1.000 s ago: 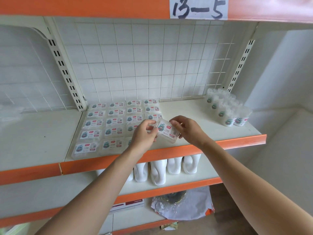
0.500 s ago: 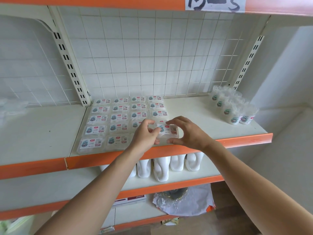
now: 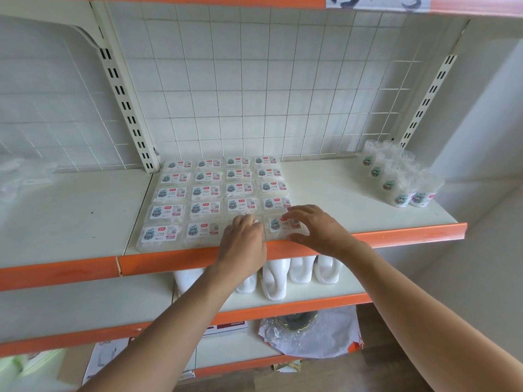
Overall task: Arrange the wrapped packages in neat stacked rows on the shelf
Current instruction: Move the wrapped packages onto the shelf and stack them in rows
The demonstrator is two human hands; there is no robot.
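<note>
A flat, clear plastic-wrapped package (image 3: 280, 225) with a white printed label is lying at the front right corner of a block of matching packages (image 3: 208, 190), just behind the orange front lip of the cream metal shelf (image 3: 339, 193). The block is sitting in four columns, flush side by side, running back to the white wire-grid back panel (image 3: 254, 94). The right hand (image 3: 321, 230) is grasping the corner package, its fingers arching over the far edge and its thumb pressing the near edge. The left hand (image 3: 243, 240) is resting knuckles-up just left of it, covering the neighbouring front spot, with its fingers curled under and touching the package's left edge. Whether it is gripping anything cannot be told. At the shelf's right end, well apart, a cluster of clear plastic cups (image 3: 396, 182) with small labels is standing. On the shelf below, white plastic jugs (image 3: 300, 268) are standing in a row, and further down a crumpled clear plastic bag (image 3: 311, 332) is lying.
</note>
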